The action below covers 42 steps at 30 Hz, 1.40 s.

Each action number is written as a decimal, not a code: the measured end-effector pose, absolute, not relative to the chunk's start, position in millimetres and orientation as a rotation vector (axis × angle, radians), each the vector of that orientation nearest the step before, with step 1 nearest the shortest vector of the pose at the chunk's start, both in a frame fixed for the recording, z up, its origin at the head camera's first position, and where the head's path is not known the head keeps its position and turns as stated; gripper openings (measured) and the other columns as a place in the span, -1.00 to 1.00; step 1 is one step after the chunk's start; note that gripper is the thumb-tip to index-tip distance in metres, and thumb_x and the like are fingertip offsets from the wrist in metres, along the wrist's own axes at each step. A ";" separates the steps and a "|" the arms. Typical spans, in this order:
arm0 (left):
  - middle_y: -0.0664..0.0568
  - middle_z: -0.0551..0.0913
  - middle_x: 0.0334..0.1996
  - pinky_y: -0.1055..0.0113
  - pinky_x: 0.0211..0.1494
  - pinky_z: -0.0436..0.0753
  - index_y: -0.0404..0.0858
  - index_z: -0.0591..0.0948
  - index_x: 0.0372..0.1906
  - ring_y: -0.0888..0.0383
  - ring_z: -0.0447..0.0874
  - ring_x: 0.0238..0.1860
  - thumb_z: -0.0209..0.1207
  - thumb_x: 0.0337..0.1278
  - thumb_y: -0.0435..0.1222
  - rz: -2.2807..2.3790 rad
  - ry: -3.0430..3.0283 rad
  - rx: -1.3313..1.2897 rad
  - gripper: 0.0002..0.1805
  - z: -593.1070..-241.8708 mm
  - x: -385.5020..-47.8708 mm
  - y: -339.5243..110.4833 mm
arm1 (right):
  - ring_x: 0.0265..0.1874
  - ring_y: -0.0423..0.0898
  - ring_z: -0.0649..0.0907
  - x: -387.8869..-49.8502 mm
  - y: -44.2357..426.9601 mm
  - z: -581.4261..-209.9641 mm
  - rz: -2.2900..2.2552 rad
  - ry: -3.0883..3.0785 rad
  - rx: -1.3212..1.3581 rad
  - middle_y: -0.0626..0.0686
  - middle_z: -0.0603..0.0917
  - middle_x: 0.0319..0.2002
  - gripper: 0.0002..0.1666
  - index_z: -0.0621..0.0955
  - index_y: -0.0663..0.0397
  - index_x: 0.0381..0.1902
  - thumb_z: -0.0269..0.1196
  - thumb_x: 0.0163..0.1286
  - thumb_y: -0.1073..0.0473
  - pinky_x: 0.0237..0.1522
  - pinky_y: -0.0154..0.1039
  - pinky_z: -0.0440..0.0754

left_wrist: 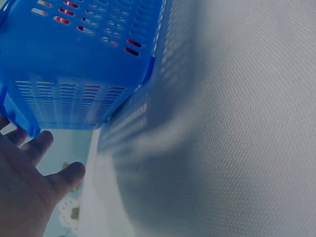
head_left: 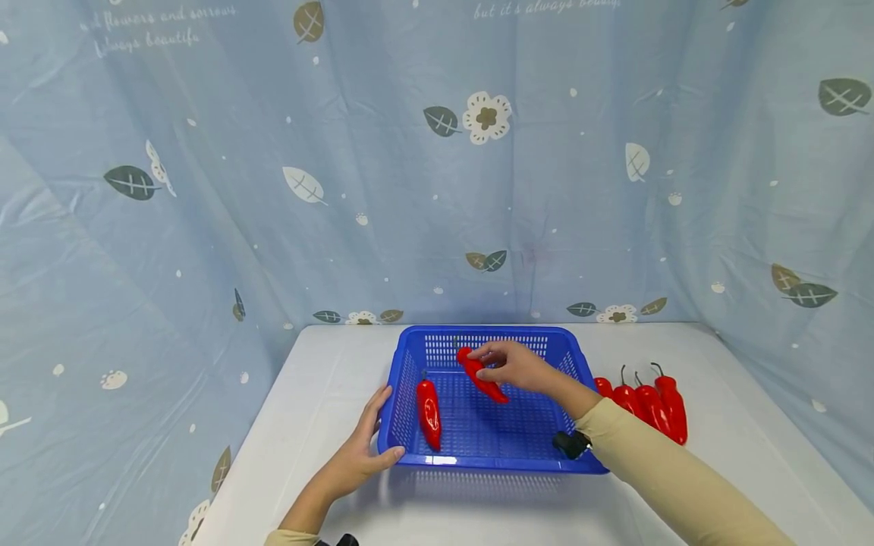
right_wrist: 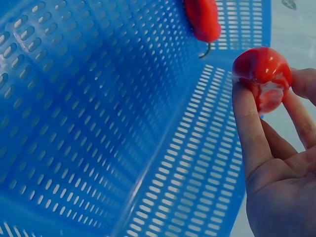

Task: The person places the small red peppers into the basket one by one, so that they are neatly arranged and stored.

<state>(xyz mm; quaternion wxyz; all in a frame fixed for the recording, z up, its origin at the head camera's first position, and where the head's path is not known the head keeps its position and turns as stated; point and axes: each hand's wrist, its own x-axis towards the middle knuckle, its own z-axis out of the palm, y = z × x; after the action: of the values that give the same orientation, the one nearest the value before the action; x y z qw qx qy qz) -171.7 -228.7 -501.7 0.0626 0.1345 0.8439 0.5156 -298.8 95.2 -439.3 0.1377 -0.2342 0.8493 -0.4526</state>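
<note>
My right hand (head_left: 522, 369) pinches a red pepper (head_left: 476, 375) between thumb and fingers, above the inside of a blue plastic basket (head_left: 492, 461). In the right wrist view the rounded end of this pepper (right_wrist: 264, 74) shows between the fingertips. Another red pepper (head_left: 429, 413) lies along the basket's left side, its dark stem toward the back. At the basket's left wall is my left hand (head_left: 348, 459), with thumb and fingers spread and touching the rim. The left wrist view shows those fingers (left_wrist: 39, 147) loosely extended by the basket's edge.
Several red peppers (head_left: 672, 409) with dark stems lie side by side on the white table (head_left: 724, 455), right of the basket; the right arm partly hides them. A blue curtain (head_left: 410, 205) with leaf and flower prints hangs behind and at both sides.
</note>
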 end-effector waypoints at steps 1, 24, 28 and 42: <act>-0.10 -0.27 0.66 -0.23 0.53 0.09 0.01 -0.13 0.66 -0.28 -0.19 0.61 0.31 0.19 -0.12 1.555 2.552 0.405 0.09 -501.7 -171.6 -228.7 | 0.03 0.10 0.67 -298.3 94.2 -439.7 -1.306 2.452 -0.665 0.15 0.69 0.08 -0.61 0.71 -0.02 0.14 0.40 0.35 0.19 -0.10 -0.08 0.77; -0.10 -0.28 0.65 -0.26 0.52 0.10 0.01 -0.15 0.66 -0.31 -0.17 0.60 0.30 0.22 -0.13 1.553 2.551 0.405 0.08 -502.0 -170.2 -229.1 | -0.16 -0.02 0.67 -299.9 69.9 -457.7 -1.202 2.343 -0.637 0.11 0.69 -0.02 -0.63 0.71 0.06 0.12 0.38 0.35 0.22 -0.18 -0.13 0.77; -0.09 -0.26 0.65 -0.25 0.52 0.10 0.03 -0.14 0.66 -0.30 -0.16 0.60 0.30 0.22 -0.12 1.558 2.555 0.392 0.08 -502.7 -171.1 -229.0 | -0.21 -0.04 0.69 -300.5 64.3 -459.6 -1.182 2.339 -0.613 0.11 0.70 -0.01 -0.64 0.72 0.04 0.09 0.39 0.34 0.21 -0.19 -0.14 0.77; -0.10 -0.27 0.66 -0.22 0.53 0.08 0.05 -0.14 0.66 -0.28 -0.19 0.61 0.30 0.22 -0.12 1.564 2.535 0.386 0.08 -499.3 -169.0 -228.0 | -0.33 -0.06 0.69 -300.2 47.8 -469.2 -1.097 2.307 -0.622 0.11 0.69 -0.05 -0.57 0.69 -0.01 0.17 0.40 0.34 0.21 -0.18 -0.13 0.77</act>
<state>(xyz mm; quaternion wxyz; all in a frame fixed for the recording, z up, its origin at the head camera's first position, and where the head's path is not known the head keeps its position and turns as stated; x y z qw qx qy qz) -169.0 -228.0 -499.3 0.0688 0.1282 0.8420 0.5195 -300.2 47.8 -469.2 0.2533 -0.2287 0.8488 -0.4037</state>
